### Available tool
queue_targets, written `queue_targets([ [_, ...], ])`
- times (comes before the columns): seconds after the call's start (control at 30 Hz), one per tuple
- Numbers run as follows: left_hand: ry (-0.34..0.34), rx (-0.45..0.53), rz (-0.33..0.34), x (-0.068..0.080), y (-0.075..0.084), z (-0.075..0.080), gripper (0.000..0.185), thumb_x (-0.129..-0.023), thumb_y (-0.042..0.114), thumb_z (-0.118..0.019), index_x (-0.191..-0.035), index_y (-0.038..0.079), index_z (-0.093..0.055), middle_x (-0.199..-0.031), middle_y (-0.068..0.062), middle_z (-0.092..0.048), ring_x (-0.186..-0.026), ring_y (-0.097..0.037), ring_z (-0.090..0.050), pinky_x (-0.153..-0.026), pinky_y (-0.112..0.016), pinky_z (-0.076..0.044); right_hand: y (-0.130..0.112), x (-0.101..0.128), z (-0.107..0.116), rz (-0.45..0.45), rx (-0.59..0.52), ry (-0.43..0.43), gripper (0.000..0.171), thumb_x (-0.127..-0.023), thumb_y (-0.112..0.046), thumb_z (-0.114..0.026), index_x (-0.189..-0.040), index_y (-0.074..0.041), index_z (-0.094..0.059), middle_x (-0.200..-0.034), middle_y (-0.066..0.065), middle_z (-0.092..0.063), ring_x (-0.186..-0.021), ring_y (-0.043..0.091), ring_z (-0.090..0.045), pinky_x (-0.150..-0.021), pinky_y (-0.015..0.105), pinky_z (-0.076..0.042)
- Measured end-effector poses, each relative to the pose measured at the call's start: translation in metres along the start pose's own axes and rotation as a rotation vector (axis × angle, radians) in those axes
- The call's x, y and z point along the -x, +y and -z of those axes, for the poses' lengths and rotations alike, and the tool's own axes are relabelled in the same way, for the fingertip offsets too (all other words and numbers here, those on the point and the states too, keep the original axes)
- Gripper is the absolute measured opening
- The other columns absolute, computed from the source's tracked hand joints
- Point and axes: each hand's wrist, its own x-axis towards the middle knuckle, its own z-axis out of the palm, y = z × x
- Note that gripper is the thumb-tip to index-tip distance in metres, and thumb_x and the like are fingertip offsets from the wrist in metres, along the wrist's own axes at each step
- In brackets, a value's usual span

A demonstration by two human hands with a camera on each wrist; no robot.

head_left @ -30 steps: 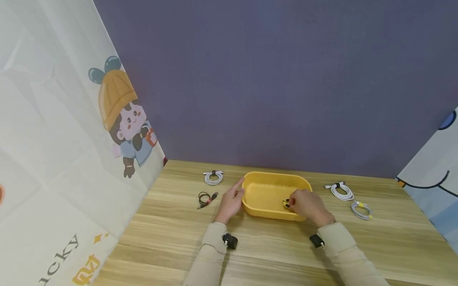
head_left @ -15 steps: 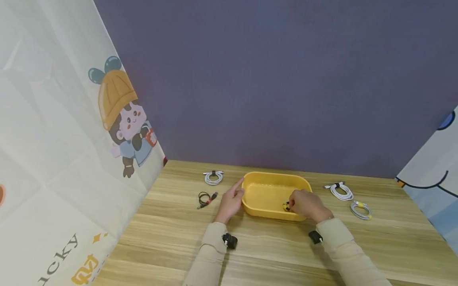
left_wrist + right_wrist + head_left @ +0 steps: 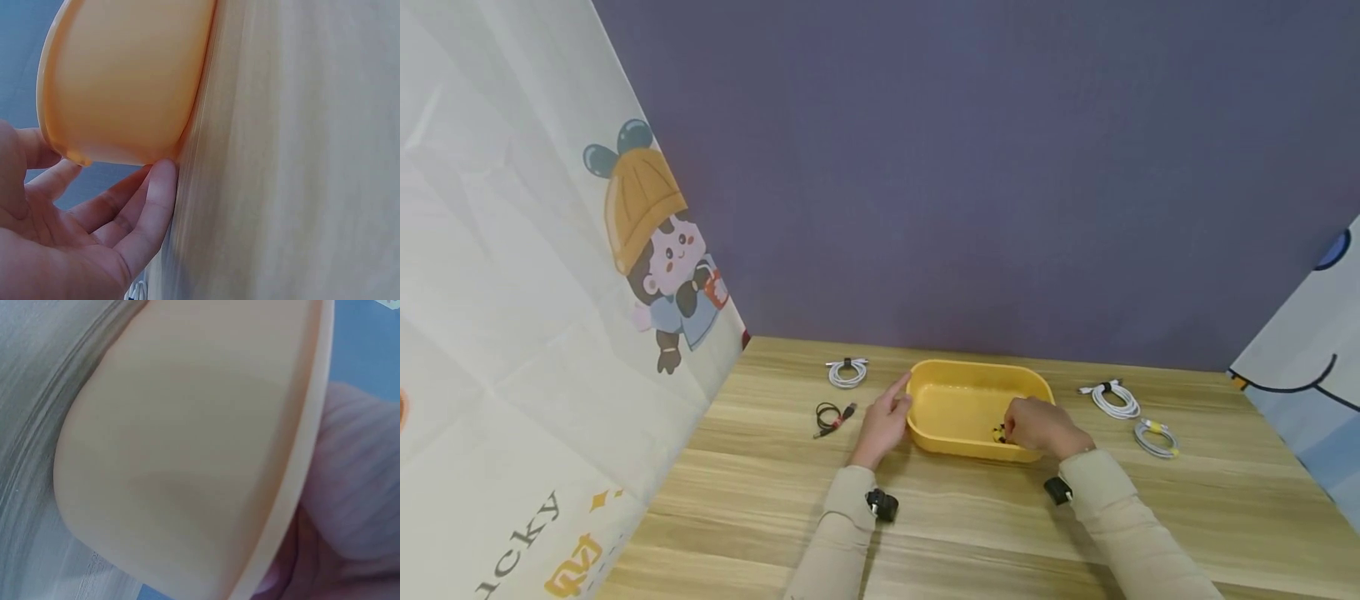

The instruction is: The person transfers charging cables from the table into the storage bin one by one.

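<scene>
A yellow oval tray [image 3: 977, 367] sits on the wooden table [image 3: 970, 533] in the head view. My left hand [image 3: 886, 417] rests against the tray's left end with its fingers relaxed. In the left wrist view its fingers [image 3: 145, 212] lie along the tray's outer wall [image 3: 125, 75]. My right hand [image 3: 1036, 425] reaches over the front right rim and pinches a small black and yellow item [image 3: 999, 432] inside the tray. In the right wrist view only the tray wall [image 3: 187, 456] and part of that hand [image 3: 356, 487] show.
A white coiled cable [image 3: 847, 372] and a black cable [image 3: 831, 414] lie left of the tray. To its right are another white coil [image 3: 1115, 399] and a coil with a yellow tie [image 3: 1156, 438]. Printed cloth screens stand on both sides, and a purple wall is behind.
My right wrist and forearm have drawn a little nearer the tray. Both hands and the tray stay where they were.
</scene>
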Motion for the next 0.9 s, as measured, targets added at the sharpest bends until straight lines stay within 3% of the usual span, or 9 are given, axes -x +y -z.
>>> queue_targets([
  [0.07,-0.003,0.002,0.003,0.001,0.0,0.0,0.046,-0.108,0.027,-0.048,-0.154,0.031,-0.047,-0.112,-0.016,-0.075,-0.075,-0.013,-0.062,-0.068,-0.027,-0.051,-0.001,0.001,0.0,-0.004,-0.007,-0.001,0.031,-0.09,-0.006,-0.069,-0.062,-0.018,-0.063,-0.061,-0.006,-0.053,-0.06,0.014,-0.043,-0.056,0.032,-0.036],
  [0.3,-0.011,0.014,0.003,0.002,-0.002,0.002,0.046,-0.108,0.026,-0.048,-0.154,0.031,-0.047,-0.109,-0.015,-0.075,-0.074,-0.014,-0.062,-0.067,-0.028,-0.051,0.0,0.001,-0.006,0.004,-0.051,0.043,0.042,-0.086,-0.004,-0.063,-0.053,-0.022,-0.043,-0.053,-0.008,-0.028,-0.054,0.012,-0.023,-0.054,0.028,-0.017],
  [0.4,-0.012,0.013,-0.003,0.003,-0.004,0.003,0.046,-0.108,0.026,-0.048,-0.154,0.031,-0.048,-0.107,-0.015,-0.075,-0.074,-0.014,-0.063,-0.067,-0.029,-0.052,0.002,0.004,-0.008,0.032,-0.065,0.094,0.033,-0.086,-0.007,-0.066,-0.058,-0.02,-0.054,-0.055,-0.009,-0.04,-0.053,0.011,-0.033,-0.052,0.027,-0.025],
  [0.53,-0.013,0.015,-0.01,0.005,-0.005,0.005,0.046,-0.108,0.025,-0.048,-0.153,0.031,-0.048,-0.106,-0.015,-0.075,-0.073,-0.014,-0.062,-0.067,-0.029,-0.051,0.001,0.013,-0.008,0.053,-0.1,0.153,0.013,-0.092,-0.015,-0.069,-0.079,-0.017,-0.072,-0.07,-0.006,-0.062,-0.06,0.011,-0.05,-0.056,0.029,-0.04],
  [0.77,-0.023,0.027,-0.012,0.008,-0.006,0.008,0.046,-0.108,0.024,-0.048,-0.153,0.03,-0.048,-0.104,-0.016,-0.075,-0.071,-0.015,-0.062,-0.065,-0.028,-0.05,0.004,0.029,-0.008,0.119,-0.174,0.289,0.012,-0.099,-0.017,-0.066,-0.095,-0.012,-0.076,-0.073,-0.001,-0.066,-0.055,0.007,-0.045,-0.054,0.025,-0.038],
  [0.9,-0.03,0.031,-0.015,0.009,-0.007,0.009,0.046,-0.108,0.024,-0.048,-0.153,0.03,-0.048,-0.102,-0.017,-0.074,-0.069,-0.015,-0.061,-0.064,-0.027,-0.05,0.011,0.036,-0.01,0.1,-0.195,0.364,0.013,-0.1,-0.018,-0.065,-0.097,-0.011,-0.076,-0.072,-0.001,-0.065,-0.056,0.006,-0.045,-0.056,0.024,-0.039],
])
